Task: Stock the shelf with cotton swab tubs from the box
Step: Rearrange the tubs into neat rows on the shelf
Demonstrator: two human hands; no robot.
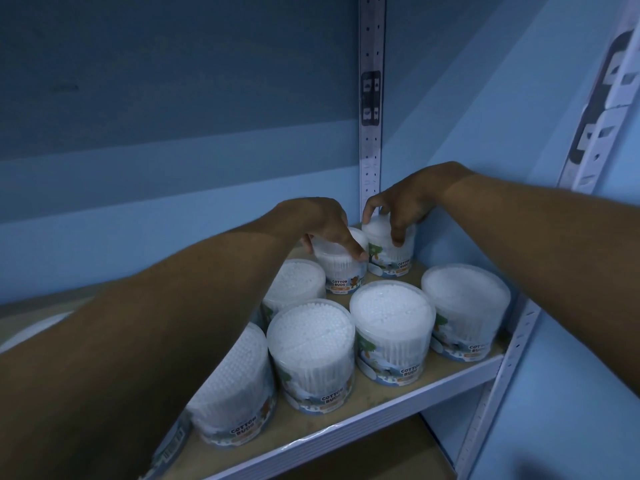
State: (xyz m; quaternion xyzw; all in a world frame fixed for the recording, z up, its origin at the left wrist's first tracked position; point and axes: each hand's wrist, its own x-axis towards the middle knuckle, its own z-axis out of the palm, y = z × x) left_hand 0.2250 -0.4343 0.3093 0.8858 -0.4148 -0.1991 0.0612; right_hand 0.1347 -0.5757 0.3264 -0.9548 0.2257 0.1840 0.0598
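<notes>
Several clear round tubs of white cotton swabs stand on a wooden shelf (388, 400) with a white metal front rail. My left hand (322, 225) grips the lid of a tub (343, 268) in the back row. Beside it, my right hand (408, 202) holds the top of the tub (393, 256) in the back right corner. Both of these tubs rest upright on the shelf. In front stand more tubs, among them one at the right edge (465, 310) and two in the middle (393, 330) (311, 355). The box is out of view.
A perforated white upright (371, 98) runs up the back corner, and another upright (498, 386) stands at the front right. Blue walls close in behind and to the right. A lower shelf board (381, 455) shows beneath. My left forearm hides the shelf's left part.
</notes>
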